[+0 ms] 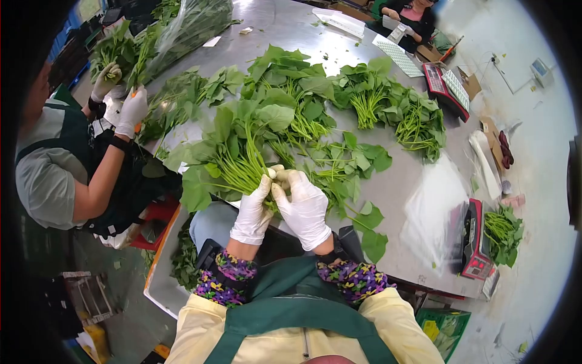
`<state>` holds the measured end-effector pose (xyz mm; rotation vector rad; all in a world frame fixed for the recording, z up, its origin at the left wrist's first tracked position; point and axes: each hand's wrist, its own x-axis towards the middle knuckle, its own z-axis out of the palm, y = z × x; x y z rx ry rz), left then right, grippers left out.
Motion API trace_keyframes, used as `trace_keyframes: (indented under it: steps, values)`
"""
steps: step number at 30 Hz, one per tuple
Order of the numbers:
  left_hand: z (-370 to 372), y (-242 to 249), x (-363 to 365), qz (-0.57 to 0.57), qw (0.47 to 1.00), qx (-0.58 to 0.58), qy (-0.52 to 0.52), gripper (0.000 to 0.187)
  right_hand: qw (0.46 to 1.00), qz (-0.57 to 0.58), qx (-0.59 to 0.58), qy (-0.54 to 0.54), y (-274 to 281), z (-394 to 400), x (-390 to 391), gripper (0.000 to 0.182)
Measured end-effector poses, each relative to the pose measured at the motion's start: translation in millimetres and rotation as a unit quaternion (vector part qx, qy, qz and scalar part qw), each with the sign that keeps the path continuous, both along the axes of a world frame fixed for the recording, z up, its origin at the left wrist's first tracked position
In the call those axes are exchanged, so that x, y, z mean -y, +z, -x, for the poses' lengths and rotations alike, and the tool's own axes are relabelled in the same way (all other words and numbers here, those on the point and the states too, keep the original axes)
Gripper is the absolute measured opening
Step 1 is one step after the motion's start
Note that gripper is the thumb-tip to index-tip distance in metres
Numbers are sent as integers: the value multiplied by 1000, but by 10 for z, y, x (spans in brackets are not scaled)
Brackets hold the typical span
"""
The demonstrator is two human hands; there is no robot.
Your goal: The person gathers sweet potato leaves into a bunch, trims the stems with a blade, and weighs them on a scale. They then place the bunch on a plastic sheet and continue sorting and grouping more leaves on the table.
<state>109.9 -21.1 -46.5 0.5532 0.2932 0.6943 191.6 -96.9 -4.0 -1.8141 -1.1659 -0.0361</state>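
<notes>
My left hand, in a white glove, is wrapped round the lower stems of a bunch of leafy greens. Its leaves fan out away from me to the upper left. Close beside it, my gloved right hand has thumb and fingers pinched together at the right edge of the same stems; what exactly lies between those fingertips is partly hidden. Loose leafy stems lie on the metal table just beyond my right hand. Farther back sit several gathered bunches, their stems towards me.
At the left a co-worker's gloved hands hold greens beside a large clear bag. Clear plastic bags lie to the right. One red scale bears a bunch; another scale stands farther back. Someone sits at the far end.
</notes>
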Motion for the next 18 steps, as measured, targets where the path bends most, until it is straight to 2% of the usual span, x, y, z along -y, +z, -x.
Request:
trace_keyframes:
  steps: [2,3,5,8,10,12,13,16,17,18]
  values:
    - [-39,-85,1,-54,997,16,54,25,997,19,79,5,-50,-27,-5,11]
    - [-46,-64,9,-54,997,16,53,25,997,20,78,4,-42,-46,-6,11]
    - [-41,-1,23,-99,992,-33,77,24,981,32,190,9,-14,-83,3,11]
    - [-21,51,-10,-126,984,-87,87,22,960,93,257,64,1,-78,44,11]
    - [-2,82,-32,-123,982,-110,89,20,962,65,248,93,-30,-147,21,12]
    - [15,78,-52,-114,976,-105,151,20,991,11,56,119,-38,-273,-40,12]
    - [11,105,-62,-76,979,-110,152,21,991,-29,116,61,-59,-359,-119,13]
    - [55,-3,-187,-28,983,-51,174,21,974,87,203,-43,-108,-569,-281,17]
    - [43,-40,-215,8,979,-57,198,20,974,86,205,-42,-167,-622,-324,17]
    - [48,-46,-227,7,978,-56,200,20,958,149,239,-49,-196,-658,-364,18]
